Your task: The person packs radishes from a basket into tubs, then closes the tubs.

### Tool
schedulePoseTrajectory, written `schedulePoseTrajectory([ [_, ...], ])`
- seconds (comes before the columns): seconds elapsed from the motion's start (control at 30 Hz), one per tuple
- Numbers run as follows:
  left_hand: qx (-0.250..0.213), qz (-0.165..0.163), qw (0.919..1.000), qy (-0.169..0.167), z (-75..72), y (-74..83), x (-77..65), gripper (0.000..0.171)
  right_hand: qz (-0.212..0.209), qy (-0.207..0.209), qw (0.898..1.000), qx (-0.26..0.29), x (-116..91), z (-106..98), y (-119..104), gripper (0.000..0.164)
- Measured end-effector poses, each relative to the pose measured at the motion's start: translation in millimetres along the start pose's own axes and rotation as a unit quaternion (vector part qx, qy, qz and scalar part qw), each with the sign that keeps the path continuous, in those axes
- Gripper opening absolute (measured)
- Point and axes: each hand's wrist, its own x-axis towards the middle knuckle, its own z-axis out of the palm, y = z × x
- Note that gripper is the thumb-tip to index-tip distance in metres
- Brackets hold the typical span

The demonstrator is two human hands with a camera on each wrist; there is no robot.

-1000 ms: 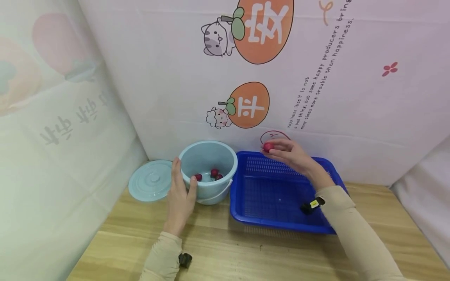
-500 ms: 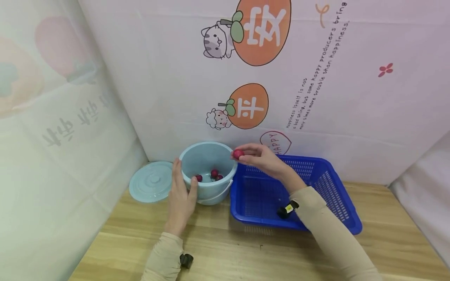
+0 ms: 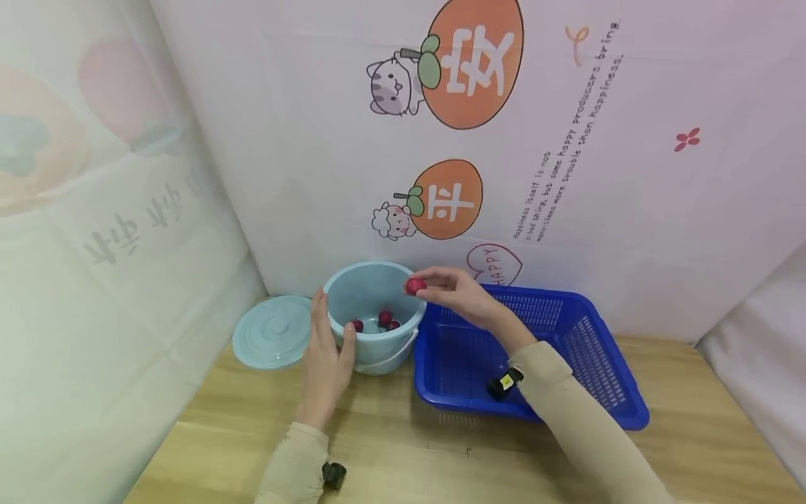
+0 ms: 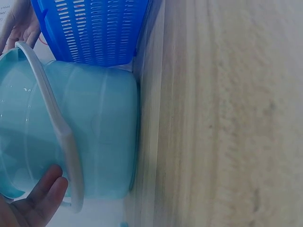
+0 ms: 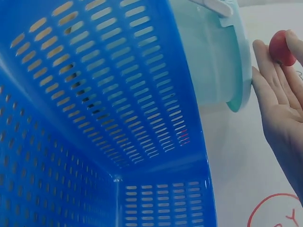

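In the head view my right hand [image 3: 462,297] pinches a small round red fruit [image 3: 415,285] between thumb and fingertips, over the right rim of a light blue bucket [image 3: 378,346]. Several similar red fruits [image 3: 385,318] lie on the bucket's bottom. My left hand [image 3: 324,367] rests against the bucket's left side, its fingers extended along the wall and its thumb at the front. The left wrist view shows the bucket's pale handle [image 4: 61,125] hanging down its side. From the right wrist, the held fruit [image 5: 281,48] appears just beyond the bucket's rim.
A blue perforated basket [image 3: 460,404] stands right beside the bucket. The bucket's round light blue lid [image 3: 273,332] lies to the left, behind my left hand. A printed white cloth [image 3: 302,175] hangs behind the wooden table [image 3: 403,462].
My right hand has carried the red fruit leftward from above the basket to the bucket's right rim. My left hand has stayed against the bucket.
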Motion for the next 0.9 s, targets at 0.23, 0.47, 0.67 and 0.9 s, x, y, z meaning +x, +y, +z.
schedulePoseTrajectory([
  [0.23,0.003,0.004,1.0000,0.000,-1.1,1.1,-7.8,0.075,0.019,-0.081,0.986,-0.141,1,7,-22,0.034],
  [0.47,0.013,0.015,0.9998,0.007,-2.1,2.3,-1.8,0.075,0.035,-0.194,0.946,-0.257,26,12,-61,0.031],
  [0.67,0.027,0.004,0.9996,0.006,-3.7,3.9,0.4,0.075,0.064,-0.220,0.930,-0.287,40,11,-71,0.031],
  [0.9,0.034,0.000,0.9994,0.005,-3.3,3.4,-2.3,0.074,0.071,-0.200,0.941,-0.262,37,10,-67,0.031],
])
